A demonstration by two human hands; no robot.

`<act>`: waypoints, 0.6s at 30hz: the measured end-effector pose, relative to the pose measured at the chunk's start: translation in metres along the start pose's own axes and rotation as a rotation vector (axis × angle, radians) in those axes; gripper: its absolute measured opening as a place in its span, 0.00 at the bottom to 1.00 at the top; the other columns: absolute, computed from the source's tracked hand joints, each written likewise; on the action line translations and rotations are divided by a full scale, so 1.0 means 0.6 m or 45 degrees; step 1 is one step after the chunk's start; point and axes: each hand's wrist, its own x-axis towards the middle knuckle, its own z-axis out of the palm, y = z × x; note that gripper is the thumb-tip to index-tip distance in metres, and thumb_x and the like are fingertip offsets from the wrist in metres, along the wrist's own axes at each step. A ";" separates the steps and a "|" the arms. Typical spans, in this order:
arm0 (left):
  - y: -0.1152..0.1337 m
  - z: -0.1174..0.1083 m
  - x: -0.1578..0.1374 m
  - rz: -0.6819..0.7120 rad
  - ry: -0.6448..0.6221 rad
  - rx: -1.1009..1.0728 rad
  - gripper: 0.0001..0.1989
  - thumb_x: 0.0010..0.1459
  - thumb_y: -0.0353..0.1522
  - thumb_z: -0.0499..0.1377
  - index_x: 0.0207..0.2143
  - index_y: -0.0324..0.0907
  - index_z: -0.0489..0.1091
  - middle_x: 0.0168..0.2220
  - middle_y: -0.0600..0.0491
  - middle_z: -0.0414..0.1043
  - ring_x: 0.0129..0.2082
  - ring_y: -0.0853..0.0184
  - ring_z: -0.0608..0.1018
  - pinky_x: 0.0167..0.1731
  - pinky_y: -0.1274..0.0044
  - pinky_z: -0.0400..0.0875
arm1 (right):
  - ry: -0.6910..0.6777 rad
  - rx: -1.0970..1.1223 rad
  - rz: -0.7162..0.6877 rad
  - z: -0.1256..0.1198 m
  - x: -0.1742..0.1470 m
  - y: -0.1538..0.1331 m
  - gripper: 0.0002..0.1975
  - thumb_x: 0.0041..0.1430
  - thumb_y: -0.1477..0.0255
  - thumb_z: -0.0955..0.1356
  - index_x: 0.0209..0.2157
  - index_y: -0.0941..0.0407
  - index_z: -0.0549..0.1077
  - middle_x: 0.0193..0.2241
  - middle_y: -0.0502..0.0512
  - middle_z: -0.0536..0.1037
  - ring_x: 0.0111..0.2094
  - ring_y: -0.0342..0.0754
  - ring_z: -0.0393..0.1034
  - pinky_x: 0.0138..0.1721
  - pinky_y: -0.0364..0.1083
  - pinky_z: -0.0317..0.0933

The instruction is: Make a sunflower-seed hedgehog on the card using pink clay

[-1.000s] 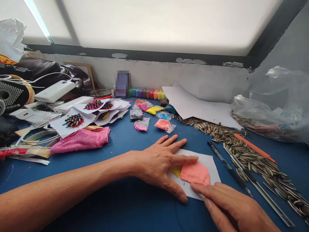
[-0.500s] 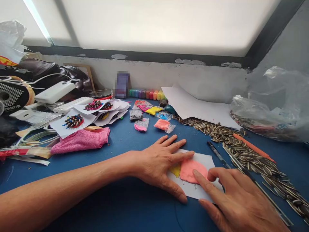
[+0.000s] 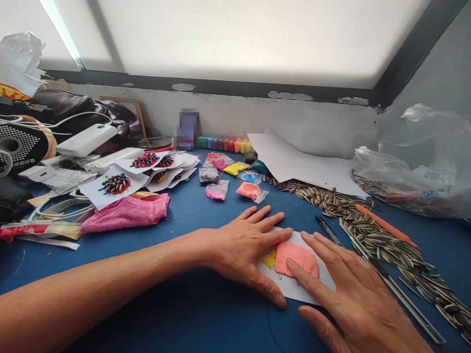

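Observation:
A white sheet of paper [image 3: 290,291] lies on the blue table under both of my hands. Spread flat on it is a patch of salmon-pink modelling clay [image 3: 298,256], with a smaller yellow clay patch [image 3: 270,259] at its left. My left hand [image 3: 246,247] rests palm down across the paper's left side, fingers apart, partly covering the yellow patch. My right hand [image 3: 349,289] is open at the right, its index fingertip on the pink clay's lower part. Short drawn lines show below the pink clay.
Sunflower seeds [image 3: 382,240] trail along the right, with an orange tool [image 3: 386,225] and a black pen [image 3: 327,229] by them. Clay packets [image 3: 248,190] lie ahead. Seed-covered clay pictures [image 3: 114,185] and a pink cloth [image 3: 125,214] are left; a plastic bag [image 3: 415,181] stands far right.
My right hand's fingers have stretched out, the other fingers reaching over the paper's right side. Its index fingertip has shifted slightly left on the pink clay. My left hand stays in place.

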 end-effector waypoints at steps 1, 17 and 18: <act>0.000 0.000 0.000 0.000 -0.002 -0.001 0.55 0.47 0.62 0.57 0.69 0.43 0.44 0.71 0.45 0.34 0.69 0.47 0.34 0.65 0.53 0.31 | -0.001 0.004 0.007 0.000 0.000 0.001 0.22 0.62 0.60 0.63 0.52 0.57 0.75 0.57 0.69 0.69 0.58 0.62 0.63 0.46 0.57 0.67; 0.000 -0.002 0.000 0.009 0.001 0.007 0.56 0.47 0.62 0.57 0.69 0.42 0.44 0.71 0.45 0.34 0.70 0.47 0.34 0.65 0.53 0.32 | 0.004 -0.175 -0.006 0.001 -0.007 0.010 0.25 0.63 0.59 0.61 0.54 0.58 0.73 0.56 0.73 0.70 0.57 0.66 0.65 0.45 0.61 0.67; -0.001 -0.002 0.000 0.009 0.003 0.004 0.56 0.47 0.62 0.57 0.69 0.42 0.44 0.71 0.45 0.34 0.70 0.47 0.34 0.65 0.54 0.32 | 0.003 -0.186 -0.025 0.001 -0.007 0.011 0.24 0.63 0.59 0.61 0.53 0.58 0.74 0.56 0.72 0.71 0.56 0.66 0.66 0.44 0.61 0.67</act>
